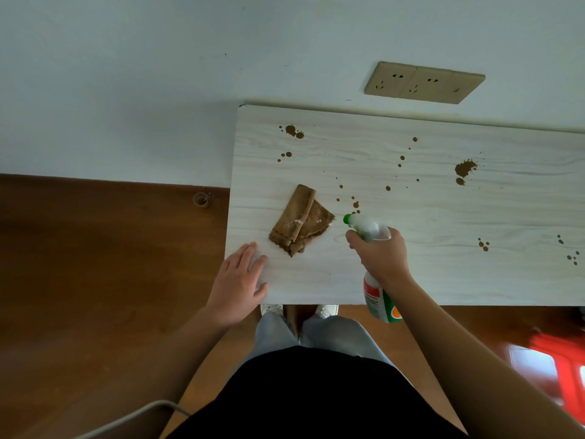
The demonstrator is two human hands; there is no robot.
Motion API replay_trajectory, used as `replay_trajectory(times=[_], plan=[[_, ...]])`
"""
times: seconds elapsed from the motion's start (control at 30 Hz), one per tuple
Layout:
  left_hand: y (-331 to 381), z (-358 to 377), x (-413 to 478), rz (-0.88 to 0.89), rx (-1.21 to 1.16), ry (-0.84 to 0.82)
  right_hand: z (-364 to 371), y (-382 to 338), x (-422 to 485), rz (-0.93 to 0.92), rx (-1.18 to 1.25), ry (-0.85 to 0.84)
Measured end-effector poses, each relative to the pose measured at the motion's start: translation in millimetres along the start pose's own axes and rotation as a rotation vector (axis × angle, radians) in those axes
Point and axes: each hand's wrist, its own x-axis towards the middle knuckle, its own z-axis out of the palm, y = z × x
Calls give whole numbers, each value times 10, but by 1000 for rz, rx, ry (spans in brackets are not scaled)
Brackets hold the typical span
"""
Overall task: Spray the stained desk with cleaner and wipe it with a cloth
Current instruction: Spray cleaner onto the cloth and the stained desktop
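Floor object: a small ring-like thing lies on the brown floor just off the desk's left edge; too blurred to identify.
Cable: a grey cable enters from the bottom edge of the view, its lower end cut off.
Left hand: the left hand lies palm down on the desk's front-left corner, fingers spread apart and flat, gripping nothing; the wrist hangs past the front edge.
Desk: the pale wood-grain desk has its back edge against the wall; its right end is cut off by the frame.
Cloth: a folded brown cloth rests near the desk's left edge, just beyond the left hand and apart from it.
Stains: brown stains dot the surface from the back-left corner across to the right, with a cluster just beyond the nozzle.
Spray bottle: the spray bottle is tilted, green nozzle tip toward the back and left, near the cloth's right corner; its label is unreadable, its contents not visible, and the neck is hidden by the grip.
Right hand: the right hand is wrapped tight around the bottle's neck over the desk's front part, forefinger at the trigger side.
Sockets: a beige socket panel sits on the wall above the back edge.
Red shape: a blurred red object stands at the right on the floor; cannot tell what it is.
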Motion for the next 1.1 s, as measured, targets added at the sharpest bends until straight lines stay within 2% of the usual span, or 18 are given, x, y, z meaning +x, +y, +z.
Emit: replay_trajectory(times=[0.43, 0.63, 0.87, 1.1], plan=[[-8, 8, 12, -14, -7, -22, -29, -195, 1, -143, 177, -79], [33, -36, 51, -21, 22, -34, -109, -373, 46, -213, 264, -216], [23, -146, 107, -12, 52, -91, -260, -570, 149, -212, 363, -142], [133, -170, 179, -73, 67, -101, -595, -636, 338, -332, 366, 13]])
